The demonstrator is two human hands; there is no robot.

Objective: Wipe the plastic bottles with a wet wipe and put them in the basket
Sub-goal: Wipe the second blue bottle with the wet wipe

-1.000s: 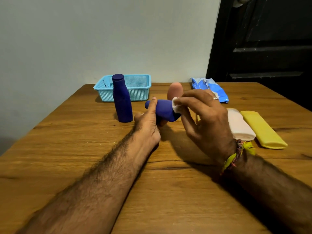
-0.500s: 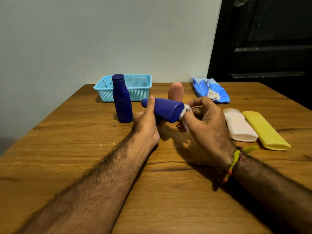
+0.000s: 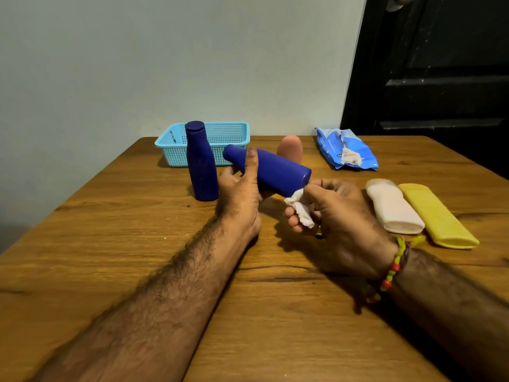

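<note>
Head-worn view, close, forward-down

Indoor light, moderately dim, warm, coming from above/front-left. Soft shadows fall right of and under the forearms onto the counter (image 3: 82, 244). Mild sheen on the held blue bottle (image 3: 278, 172). Door (image 3: 440, 64) nearly black, detail lost. Wide-angle bend at frame edges. Focus sharp at centre; forearms near the bottom edge slightly soft.

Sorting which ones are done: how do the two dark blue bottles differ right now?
The standing blue bottle is upright on the table, untouched; the held blue bottle lies tilted in the left hand, off the table. The right hand holds a wet wipe at its base. Both share colour and shape.
</note>
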